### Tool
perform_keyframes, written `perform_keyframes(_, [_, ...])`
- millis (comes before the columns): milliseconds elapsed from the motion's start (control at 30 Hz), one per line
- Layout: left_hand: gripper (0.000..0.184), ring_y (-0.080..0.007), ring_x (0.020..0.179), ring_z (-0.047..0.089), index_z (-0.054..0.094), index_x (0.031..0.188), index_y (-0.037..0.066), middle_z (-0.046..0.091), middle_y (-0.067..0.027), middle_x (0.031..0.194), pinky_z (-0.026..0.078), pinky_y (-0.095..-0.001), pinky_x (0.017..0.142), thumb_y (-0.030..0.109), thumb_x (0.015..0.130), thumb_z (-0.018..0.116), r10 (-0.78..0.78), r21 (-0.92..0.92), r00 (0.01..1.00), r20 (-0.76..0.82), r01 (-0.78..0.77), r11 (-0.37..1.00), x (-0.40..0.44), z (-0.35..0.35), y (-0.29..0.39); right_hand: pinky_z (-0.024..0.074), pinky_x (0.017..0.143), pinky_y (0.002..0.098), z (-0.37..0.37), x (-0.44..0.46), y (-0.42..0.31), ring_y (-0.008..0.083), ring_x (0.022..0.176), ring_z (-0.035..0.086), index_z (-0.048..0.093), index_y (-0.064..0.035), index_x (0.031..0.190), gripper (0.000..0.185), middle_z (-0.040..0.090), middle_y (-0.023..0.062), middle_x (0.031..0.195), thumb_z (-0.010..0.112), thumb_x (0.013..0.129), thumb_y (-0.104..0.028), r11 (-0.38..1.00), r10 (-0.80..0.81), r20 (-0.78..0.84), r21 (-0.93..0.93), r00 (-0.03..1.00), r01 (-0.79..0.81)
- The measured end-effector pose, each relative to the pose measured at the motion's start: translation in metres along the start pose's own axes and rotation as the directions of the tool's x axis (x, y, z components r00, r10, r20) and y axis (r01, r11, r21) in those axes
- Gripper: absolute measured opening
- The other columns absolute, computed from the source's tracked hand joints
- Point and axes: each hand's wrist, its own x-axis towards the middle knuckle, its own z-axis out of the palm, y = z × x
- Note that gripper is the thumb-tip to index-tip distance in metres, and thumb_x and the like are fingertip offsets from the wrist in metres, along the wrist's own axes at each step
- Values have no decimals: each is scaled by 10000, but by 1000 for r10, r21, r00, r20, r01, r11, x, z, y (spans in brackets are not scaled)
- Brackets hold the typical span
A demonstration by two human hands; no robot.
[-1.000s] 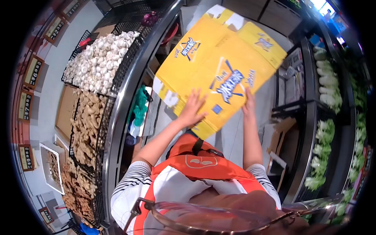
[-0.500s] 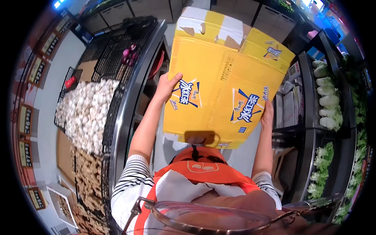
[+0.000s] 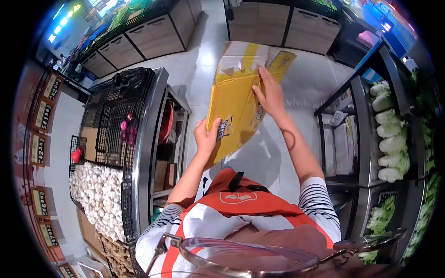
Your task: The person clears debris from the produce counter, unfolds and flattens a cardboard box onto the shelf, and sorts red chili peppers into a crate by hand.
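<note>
Yellow printed flat cardboard carton (image 3: 232, 99), held tilted above the grey tiled floor (image 3: 278, 160), ahead of the wearer.
Left hand (image 3: 206, 136): grip closed on the carton's left edge, thumb on the printed face; right hand (image 3: 270, 95): grip open, fingers extended along the carton near its right side. For sound handling, the left should hold firm while the right presses evenly along the crease; the torn white end flap (image 3: 243, 52) could snag and merits care. Surroundings: the steel-edged counter (image 3: 144, 139) on the left and dark metal shelving (image 3: 366, 134) on the right limit sideways swing; also noted, a heap of white garlic (image 3: 99, 194), a red plastic basin (image 3: 165, 123) below the counter, and purple onions (image 3: 126, 127) in a black crate.
</note>
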Motion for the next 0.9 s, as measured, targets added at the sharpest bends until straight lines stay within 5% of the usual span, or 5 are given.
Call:
perform_keyframes(133, [252,-253,649,558,615,802,-13,591,-139,666,425,-340,630,239,814,614,-104,-91,994,-21,102,991,60,31,-35,399,803,388,39,63,46,288,1034,500,388,-25,1224,579,457,122,1230,577,798,-368,948,-133,76,-280,988,149])
perform_keyframes(233, [262,-253,653,567,614,823,-21,597,-150,678,431,-334,635,241,812,616,-153,-54,986,62,156,986,119,44,-65,390,740,379,58,124,68,269,909,521,451,-26,1077,559,516,102,1012,579,761,-469,898,-51,304,-404,951,177])
perform_keyframes(433, [280,-238,620,566,602,822,-31,593,-155,672,433,-330,609,248,819,603,-100,-153,988,122,118,981,251,80,-108,358,741,381,90,229,128,238,830,510,488,-51,926,631,507,78,855,614,631,-595,838,-203,119,-492,972,235])
perform_keyframes(667, [354,-80,557,463,595,840,-16,532,-9,603,407,-252,524,337,829,596,-313,-258,878,362,417,871,352,132,-133,344,768,369,97,285,176,244,797,520,551,-61,863,582,541,59,809,642,604,-575,868,-38,136,-486,990,101])
perform_keyframes(900, [319,-88,521,465,598,836,-10,549,-26,592,393,-256,488,309,830,598,-234,-230,912,337,321,919,413,224,-173,359,762,384,128,331,273,259,801,515,651,-75,813,425,575,54,850,703,618,-449,899,9,96,-437,995,34])
